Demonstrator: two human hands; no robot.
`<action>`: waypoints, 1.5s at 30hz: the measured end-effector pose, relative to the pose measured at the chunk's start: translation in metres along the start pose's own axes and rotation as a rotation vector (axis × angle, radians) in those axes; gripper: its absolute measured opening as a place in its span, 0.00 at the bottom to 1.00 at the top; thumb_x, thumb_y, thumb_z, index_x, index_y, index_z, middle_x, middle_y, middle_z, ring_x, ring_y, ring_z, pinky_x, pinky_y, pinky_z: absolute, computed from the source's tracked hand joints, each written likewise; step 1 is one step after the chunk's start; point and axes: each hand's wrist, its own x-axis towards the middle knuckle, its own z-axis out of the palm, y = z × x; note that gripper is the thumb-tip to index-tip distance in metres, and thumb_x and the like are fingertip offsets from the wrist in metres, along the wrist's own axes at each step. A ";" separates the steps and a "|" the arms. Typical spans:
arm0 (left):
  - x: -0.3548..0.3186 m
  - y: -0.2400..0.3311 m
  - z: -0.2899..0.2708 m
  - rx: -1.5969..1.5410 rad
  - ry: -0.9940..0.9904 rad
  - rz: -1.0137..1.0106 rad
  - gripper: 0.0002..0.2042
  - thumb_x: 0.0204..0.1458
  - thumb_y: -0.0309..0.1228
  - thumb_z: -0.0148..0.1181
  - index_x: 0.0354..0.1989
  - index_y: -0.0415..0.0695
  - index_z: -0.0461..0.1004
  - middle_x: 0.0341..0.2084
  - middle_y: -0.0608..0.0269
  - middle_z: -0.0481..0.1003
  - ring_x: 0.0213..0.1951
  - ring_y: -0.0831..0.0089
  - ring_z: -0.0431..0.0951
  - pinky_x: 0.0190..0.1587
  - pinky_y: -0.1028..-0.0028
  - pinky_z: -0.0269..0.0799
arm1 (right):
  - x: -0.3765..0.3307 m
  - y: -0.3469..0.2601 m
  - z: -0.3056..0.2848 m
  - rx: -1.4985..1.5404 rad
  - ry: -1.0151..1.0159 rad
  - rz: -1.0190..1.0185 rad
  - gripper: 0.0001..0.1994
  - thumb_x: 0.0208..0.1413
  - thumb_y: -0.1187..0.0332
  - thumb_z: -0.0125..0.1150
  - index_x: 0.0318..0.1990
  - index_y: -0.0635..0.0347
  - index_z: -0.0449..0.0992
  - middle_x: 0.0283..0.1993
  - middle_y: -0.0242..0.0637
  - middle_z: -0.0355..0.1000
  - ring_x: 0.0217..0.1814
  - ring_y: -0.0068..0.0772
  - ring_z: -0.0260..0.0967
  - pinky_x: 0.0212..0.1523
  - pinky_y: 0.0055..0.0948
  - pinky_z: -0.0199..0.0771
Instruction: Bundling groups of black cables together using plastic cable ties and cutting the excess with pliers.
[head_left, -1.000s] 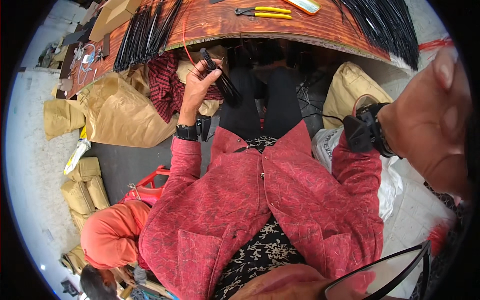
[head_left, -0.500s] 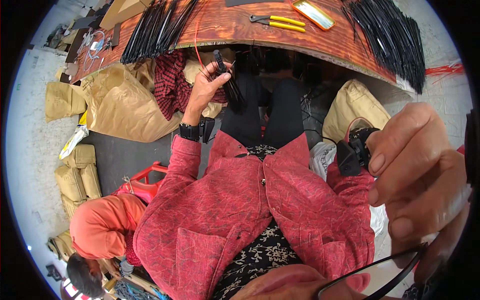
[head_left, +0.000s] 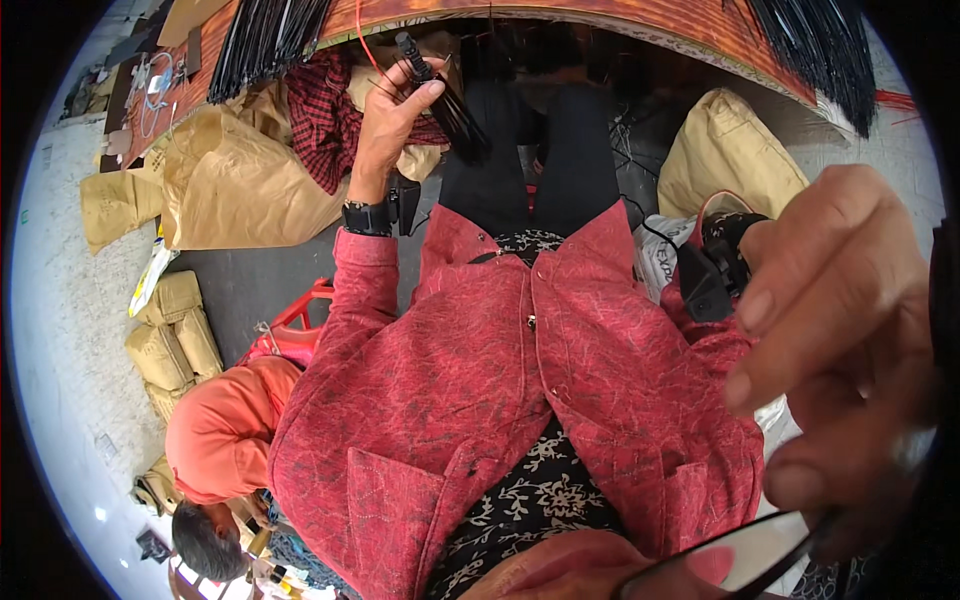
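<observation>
A wooden bench (head_left: 640, 25) is seen along the top, with black strips (head_left: 815, 45) lying on it. Tan sacks (head_left: 235, 185) are piled below its left end. The right hand (head_left: 850, 340) is raised close to the lens, its fingers curled on an eyeglass frame (head_left: 730, 560). A black cable bundle (head_left: 445, 95) is gripped in the left hand (head_left: 390, 115) just under the bench edge.

Tan paper sacks (head_left: 215, 180) lie heaped just left of the left hand's fingers (head_left: 395, 95), with smaller brown packets (head_left: 175, 340) stacked well below them. A white printed bag (head_left: 657, 262) sits just left of the right hand's fingers (head_left: 800, 290), under a tan sack (head_left: 725, 155).
</observation>
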 end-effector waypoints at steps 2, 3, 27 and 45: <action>-0.001 0.000 0.000 -0.010 -0.007 -0.014 0.15 0.54 0.28 0.69 0.49 0.41 0.79 0.42 0.70 0.79 0.44 0.81 0.75 0.51 0.78 0.69 | -0.003 -0.003 0.003 -0.013 0.000 0.021 0.08 0.60 0.65 0.63 0.44 0.33 0.79 0.40 0.21 0.73 0.28 0.19 0.72 0.36 0.27 0.70; -0.003 0.001 -0.001 -0.004 -0.004 -0.013 0.15 0.54 0.28 0.69 0.49 0.41 0.79 0.41 0.71 0.78 0.43 0.82 0.75 0.50 0.79 0.69 | -0.003 -0.004 0.005 -0.014 0.001 0.034 0.08 0.60 0.65 0.63 0.44 0.34 0.79 0.40 0.21 0.73 0.28 0.19 0.72 0.36 0.27 0.71; -0.004 0.001 -0.002 -0.015 -0.014 -0.024 0.14 0.56 0.28 0.67 0.50 0.41 0.78 0.39 0.72 0.77 0.42 0.84 0.75 0.48 0.80 0.70 | 0.014 -0.005 0.000 0.075 -0.040 -0.002 0.05 0.61 0.67 0.62 0.42 0.41 0.78 0.39 0.26 0.75 0.29 0.23 0.74 0.34 0.25 0.72; -0.002 0.002 0.004 -0.055 -0.021 -0.030 0.15 0.55 0.27 0.68 0.50 0.39 0.77 0.39 0.68 0.79 0.41 0.81 0.77 0.48 0.79 0.72 | 0.004 -0.010 -0.002 0.175 -0.004 -0.070 0.03 0.61 0.68 0.61 0.41 0.46 0.77 0.38 0.30 0.76 0.29 0.27 0.75 0.32 0.24 0.74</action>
